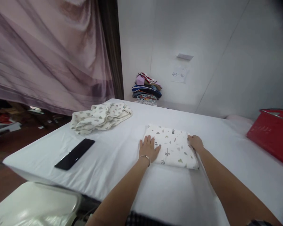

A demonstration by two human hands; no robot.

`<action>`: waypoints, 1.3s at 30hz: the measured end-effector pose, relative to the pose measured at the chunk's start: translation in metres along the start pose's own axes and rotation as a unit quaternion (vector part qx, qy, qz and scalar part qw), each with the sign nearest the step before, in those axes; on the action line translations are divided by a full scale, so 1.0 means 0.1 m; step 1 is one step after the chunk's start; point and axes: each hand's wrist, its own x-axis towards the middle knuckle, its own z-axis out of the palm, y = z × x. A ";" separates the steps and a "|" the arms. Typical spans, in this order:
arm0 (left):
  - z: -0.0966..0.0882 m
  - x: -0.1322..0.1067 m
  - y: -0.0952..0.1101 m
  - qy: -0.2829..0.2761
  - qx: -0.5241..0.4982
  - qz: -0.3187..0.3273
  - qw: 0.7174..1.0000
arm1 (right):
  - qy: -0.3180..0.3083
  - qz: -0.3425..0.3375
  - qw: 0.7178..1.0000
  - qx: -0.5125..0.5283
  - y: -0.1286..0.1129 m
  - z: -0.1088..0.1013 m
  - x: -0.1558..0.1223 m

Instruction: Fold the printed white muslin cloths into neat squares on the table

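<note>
A folded white cloth [172, 146] with small printed motifs lies on the white-covered table [122, 157]. My left hand [149, 148] rests flat on the cloth's left edge, fingers spread, a thin bracelet on the wrist. Over at the cloth's right edge sits my right hand [195, 142], its fingers curled at that edge; whether it grips the fabric I cannot make out. A crumpled cloth [100, 117] of similar print lies further left and back on the table.
A black phone [74, 153] lies on the table's left part. A stack of folded clothes [146, 88] stands at the far wall. A red basket [273, 133] sits at the right edge. A pale chair [35, 204] is near left, a mauve curtain [47, 53] behind.
</note>
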 end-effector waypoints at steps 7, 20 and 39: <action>0.01 0.05 0.00 0.007 0.003 -0.002 1.000 | -0.005 -0.013 0.997 0.082 0.14 -0.18 -0.45; -0.06 0.04 0.04 0.008 0.010 0.001 1.000 | 0.048 -0.040 0.995 0.075 0.38 -0.12 -1.44; -0.08 0.05 0.04 -0.007 0.012 0.003 1.000 | -0.006 -0.056 0.991 0.122 0.56 -0.18 -1.68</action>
